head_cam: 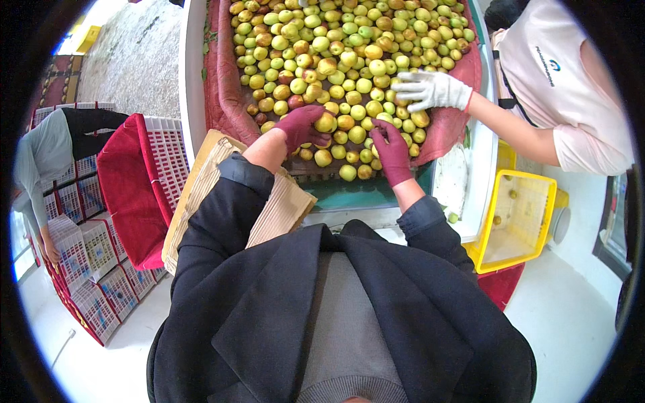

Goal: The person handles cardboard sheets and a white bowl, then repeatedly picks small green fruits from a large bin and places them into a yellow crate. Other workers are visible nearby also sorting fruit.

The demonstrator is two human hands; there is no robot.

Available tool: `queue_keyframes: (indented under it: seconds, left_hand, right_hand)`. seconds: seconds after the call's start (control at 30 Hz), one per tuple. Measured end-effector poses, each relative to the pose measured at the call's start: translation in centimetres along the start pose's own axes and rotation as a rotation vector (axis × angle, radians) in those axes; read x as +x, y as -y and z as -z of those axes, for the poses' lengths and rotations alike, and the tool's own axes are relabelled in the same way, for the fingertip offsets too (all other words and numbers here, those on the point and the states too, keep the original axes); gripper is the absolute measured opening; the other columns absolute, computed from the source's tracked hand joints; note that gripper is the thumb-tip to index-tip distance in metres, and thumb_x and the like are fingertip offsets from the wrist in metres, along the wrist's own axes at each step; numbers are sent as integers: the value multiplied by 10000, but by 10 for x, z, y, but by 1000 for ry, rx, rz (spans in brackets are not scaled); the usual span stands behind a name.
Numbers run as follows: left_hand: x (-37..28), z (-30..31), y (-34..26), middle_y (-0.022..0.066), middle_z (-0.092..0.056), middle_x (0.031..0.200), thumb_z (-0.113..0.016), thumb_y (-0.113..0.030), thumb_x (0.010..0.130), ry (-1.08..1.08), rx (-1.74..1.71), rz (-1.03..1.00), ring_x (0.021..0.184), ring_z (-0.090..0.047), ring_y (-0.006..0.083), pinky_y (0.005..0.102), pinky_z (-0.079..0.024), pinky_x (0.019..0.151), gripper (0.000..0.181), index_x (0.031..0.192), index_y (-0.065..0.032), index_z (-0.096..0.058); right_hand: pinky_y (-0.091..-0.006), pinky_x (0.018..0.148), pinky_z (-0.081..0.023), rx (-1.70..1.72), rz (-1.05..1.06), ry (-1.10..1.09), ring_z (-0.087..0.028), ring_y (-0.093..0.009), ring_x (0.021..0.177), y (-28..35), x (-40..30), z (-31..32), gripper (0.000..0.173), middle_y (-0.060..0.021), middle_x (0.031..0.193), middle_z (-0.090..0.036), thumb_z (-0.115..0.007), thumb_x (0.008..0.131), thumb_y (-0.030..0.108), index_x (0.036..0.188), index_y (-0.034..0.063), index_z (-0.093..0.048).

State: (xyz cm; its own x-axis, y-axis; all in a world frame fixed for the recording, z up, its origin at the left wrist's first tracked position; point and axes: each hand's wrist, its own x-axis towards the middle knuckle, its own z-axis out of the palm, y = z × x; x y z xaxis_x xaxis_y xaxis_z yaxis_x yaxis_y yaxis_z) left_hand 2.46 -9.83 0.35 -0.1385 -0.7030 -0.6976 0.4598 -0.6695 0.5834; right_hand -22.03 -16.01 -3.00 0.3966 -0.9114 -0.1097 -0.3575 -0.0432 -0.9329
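Many green and reddish jujube fruits (pixel 357 112) lie spread over a bin lined with red padded cloth (pixel 237 101). My left hand (pixel 301 127), in a maroon glove, is around a yellow-green fruit with a brown blush (pixel 325 123) at the near left of the heap. To its right, my right hand (pixel 391 148), in a matching glove, rests over the near fruits with thumb and forefinger close together by a green fruit (pixel 384 118). Whether its fingers grip anything is hard to tell. A few loose fruits (pixel 347 173) lie at the near edge between the hands.
A co-worker's white-gloved hand (pixel 432 90) reaches over the fruits from the right. Corrugated cardboard (pixel 272 211) lies under my left forearm. Right of the bin stands a yellow crate (pixel 553 216) holding a few fruits. Red-lined white baskets (pixel 133 191) and another person (pixel 48 146) are at left.
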Motion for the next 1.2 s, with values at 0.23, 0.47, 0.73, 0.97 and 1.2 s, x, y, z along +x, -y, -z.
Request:
queue_keyframes:
  seconds: [0.23, 0.47, 0.73, 0.97, 1.2]
  left_hand:
    - [13, 0, 19, 88, -622, 1039, -563, -251, 918, -55, 595, -377, 811, -656, 234, 350, -583, 653, 269, 1104, -73, -639]
    - [23, -15, 14, 115, -683, 883, -633, -182, 847, -329, 831, -567, 794, -657, 276, 362, -526, 678, 184, 983, -72, -692]
    - [56, -12, -43, 128, -544, 1284, -600, -42, 753, -708, 1463, -1077, 1140, -545, 363, 438, -455, 937, 453, 1190, -163, -610]
    - [72, -3, -54, 121, -617, 1042, -600, -91, 774, -644, 1739, -645, 948, -623, 336, 441, -500, 810, 321, 1065, -215, -654]
    - [74, 23, -30, 135, -652, 1068, -757, -258, 764, -597, 1063, -868, 1016, -615, 304, 385, -474, 899, 383, 1088, -96, -633]
  right_hand:
    - [-487, 698, -514, -792, 163, 23, -641, -362, 883, 20, 49, 0, 397, -153, 1008, -621, -592, 859, 248, 1248, 210, -521]
    - [-477, 714, -517, -925, 97, 280, -632, -386, 875, 14, 61, -12, 304, -169, 1093, -573, -527, 868, 214, 1168, 237, -575]
    - [-433, 784, -507, -516, 165, 208, -612, -360, 964, 10, 26, -11, 375, -164, 1082, -613, -691, 799, 267, 1132, 141, -574]
    - [-303, 528, -514, 845, -678, 486, -605, -183, 680, 17, 1, 14, 383, -89, 947, -610, -498, 961, 444, 1213, 158, -520]
    - [-290, 500, -474, 1594, -543, 279, -573, -206, 692, 7, -43, 85, 391, -148, 1008, -592, -469, 972, 465, 1212, 162, -522]
